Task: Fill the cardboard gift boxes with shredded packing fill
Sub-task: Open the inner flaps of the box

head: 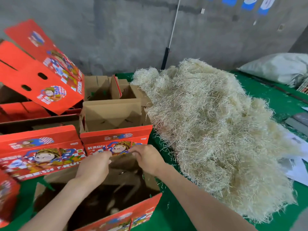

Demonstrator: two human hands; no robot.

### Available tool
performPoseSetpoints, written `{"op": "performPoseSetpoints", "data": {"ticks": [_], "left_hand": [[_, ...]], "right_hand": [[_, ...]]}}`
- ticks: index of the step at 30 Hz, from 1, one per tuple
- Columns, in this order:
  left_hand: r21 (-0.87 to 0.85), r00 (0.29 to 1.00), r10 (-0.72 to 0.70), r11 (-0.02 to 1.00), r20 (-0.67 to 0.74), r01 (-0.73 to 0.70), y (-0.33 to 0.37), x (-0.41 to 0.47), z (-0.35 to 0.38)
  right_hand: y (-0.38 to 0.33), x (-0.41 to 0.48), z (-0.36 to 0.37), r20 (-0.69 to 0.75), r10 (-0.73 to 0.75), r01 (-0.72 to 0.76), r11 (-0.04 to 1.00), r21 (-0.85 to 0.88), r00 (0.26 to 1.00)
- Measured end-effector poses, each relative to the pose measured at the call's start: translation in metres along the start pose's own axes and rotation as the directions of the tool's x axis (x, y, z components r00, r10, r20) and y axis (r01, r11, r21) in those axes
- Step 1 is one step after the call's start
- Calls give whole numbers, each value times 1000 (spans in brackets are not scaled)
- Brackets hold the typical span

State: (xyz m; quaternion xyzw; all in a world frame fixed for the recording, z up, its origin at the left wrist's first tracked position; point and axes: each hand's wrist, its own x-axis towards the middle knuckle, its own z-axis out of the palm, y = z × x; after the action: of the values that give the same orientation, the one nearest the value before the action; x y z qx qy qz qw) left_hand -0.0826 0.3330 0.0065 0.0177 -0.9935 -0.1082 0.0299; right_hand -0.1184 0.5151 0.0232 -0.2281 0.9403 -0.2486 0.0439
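Note:
A big heap of pale shredded packing fill (211, 130) lies on the green table, right of the boxes. An open red gift box (141, 212) with a brown inside stands nearest me; its inside is dark and blurred. My left hand (93, 167) and my right hand (147, 158) both reach over this box to its far flap (122, 161), fingers curled on the flap's top edge. Behind it stands a second open box (115, 135) with a red printed front, and a third open box (106, 88) stands farther back. I see no fill in those two.
More red printed boxes (40, 152) crowd the left side, some tilted and stacked (41, 77). A grey concrete wall rises behind, with a white pole (173, 25) leaning on it. A white sack (280, 67) and papers (296, 167) lie at the right on the green table (173, 214).

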Motion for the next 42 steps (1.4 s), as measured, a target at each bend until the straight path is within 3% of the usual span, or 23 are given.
{"op": "performPoseSetpoints", "data": {"ticks": [2, 4, 8, 11, 14, 17, 21, 23, 26, 29, 33, 35, 39, 41, 42], "left_hand": [[12, 998, -57, 998, -12, 57, 14, 5, -3], [-49, 998, -20, 999, -63, 17, 40, 11, -3], [-245, 981, 188, 950, -42, -193, 122, 25, 3], [-400, 957, 288, 882, 40, -249, 187, 47, 12], [-456, 928, 353, 849, 116, -266, 240, 72, 22], [-507, 925, 350, 830, 147, -233, 278, 94, 31], [-616, 950, 263, 781, 171, -105, 310, 112, 38], [-730, 962, 180, 683, 206, 29, 322, 116, 34], [-867, 948, 142, 460, 286, 192, 333, 124, 21], [-934, 915, 252, 254, 316, 252, 338, 134, -4], [-881, 768, 451, 101, 454, 462, 346, 147, -27], [-811, 710, 467, 26, 527, 585, 349, 151, -30], [-818, 741, 535, -151, 405, 556, 338, 163, -37], [-861, 807, 434, -123, 401, 494, 330, 173, -38], [-887, 843, 326, -31, 427, 461, 326, 177, -37]], "right_hand": [[17, 0, -15, -71, -22, 24, 999, 27, 997], [43, -2, -39, -190, 25, -18, 999, 38, 981], [120, -13, -95, -308, 285, -345, 925, -162, 908], [169, -26, -127, -262, 448, -509, 822, -256, 855], [204, -39, -137, -114, 493, -495, 773, -397, 862], [233, -53, -139, -76, 506, -474, 731, -490, 859], [262, -70, -145, -63, 566, -548, 755, -361, 822], [270, -68, -157, -207, 531, -564, 811, -158, 822], [265, -54, -184, -486, 424, -423, 898, 120, 764], [243, -42, -207, -627, 329, -179, 940, 292, 706], [208, -32, -208, -647, 255, -56, 948, 312, 719], [189, -27, -204, -624, 233, -24, 946, 324, 746], [162, -22, -211, -669, 159, 117, 930, 348, 726], [157, -22, -215, -587, 150, 163, 881, 445, 795], [156, -23, -217, -519, 153, 143, 862, 486, 841]]}}
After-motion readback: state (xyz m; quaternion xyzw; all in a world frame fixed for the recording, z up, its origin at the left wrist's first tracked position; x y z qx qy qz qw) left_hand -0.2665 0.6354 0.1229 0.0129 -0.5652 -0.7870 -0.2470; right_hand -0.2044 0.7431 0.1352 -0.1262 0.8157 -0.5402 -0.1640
